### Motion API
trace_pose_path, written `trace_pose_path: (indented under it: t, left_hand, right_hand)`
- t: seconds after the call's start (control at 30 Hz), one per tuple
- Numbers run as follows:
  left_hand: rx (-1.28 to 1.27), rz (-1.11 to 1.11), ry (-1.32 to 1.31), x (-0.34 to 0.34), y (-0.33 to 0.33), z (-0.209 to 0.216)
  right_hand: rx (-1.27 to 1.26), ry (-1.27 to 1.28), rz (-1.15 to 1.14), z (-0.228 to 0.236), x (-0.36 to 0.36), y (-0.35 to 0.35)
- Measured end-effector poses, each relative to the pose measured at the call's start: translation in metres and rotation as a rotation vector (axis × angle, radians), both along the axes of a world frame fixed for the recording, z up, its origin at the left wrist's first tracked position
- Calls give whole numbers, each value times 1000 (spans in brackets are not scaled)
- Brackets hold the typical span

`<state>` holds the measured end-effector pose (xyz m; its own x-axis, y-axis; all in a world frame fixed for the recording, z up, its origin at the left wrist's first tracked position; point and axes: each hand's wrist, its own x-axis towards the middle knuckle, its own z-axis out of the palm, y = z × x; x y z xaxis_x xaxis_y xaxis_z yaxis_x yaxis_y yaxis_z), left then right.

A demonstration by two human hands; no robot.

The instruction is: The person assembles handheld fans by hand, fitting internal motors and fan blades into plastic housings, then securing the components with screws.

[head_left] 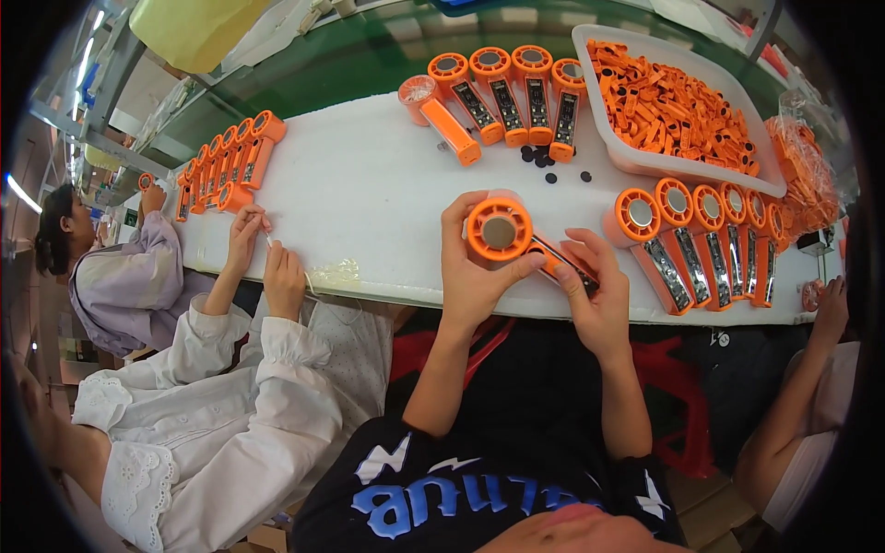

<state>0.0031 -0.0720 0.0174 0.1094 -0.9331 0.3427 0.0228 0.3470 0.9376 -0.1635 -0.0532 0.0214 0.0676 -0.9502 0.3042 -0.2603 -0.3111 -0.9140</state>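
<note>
Above the near edge of the table I hold an orange handheld device (499,229) with a round ringed head and a silver disc in its middle. My left hand (468,281) is closed around the head, thumb reaching toward the handle. The handle slants down to the right, its front uncovered over dark inner parts. My right hand (597,297) grips that handle between thumb and fingers, which partly hide it. Right of my hands stands a row of similar orange devices (639,214), their handles showing circuit boards. Small black discs (550,178) lie beyond my hands.
A white bin (619,158) of small orange parts stands at the far right, beside a bag of orange pieces (800,157). More devices (490,63) lie at the back. On the left, a co-worker's hands (267,253) handle something small near another row (221,157).
</note>
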Motion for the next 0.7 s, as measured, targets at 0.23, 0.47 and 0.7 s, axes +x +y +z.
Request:
trace_pose_path:
  t: [0.23, 0.47, 0.7]
  left_hand:
    - [167, 5, 130, -1, -19, 7]
    - [46, 321, -231, -6, -29, 4]
    - [12, 481, -331, -10, -27, 3]
  right_hand:
    - [104, 27, 98, 6, 3, 0]
    - [-289, 902, -88, 34, 12, -8]
    - [-204, 1145, 13, 52, 14, -19]
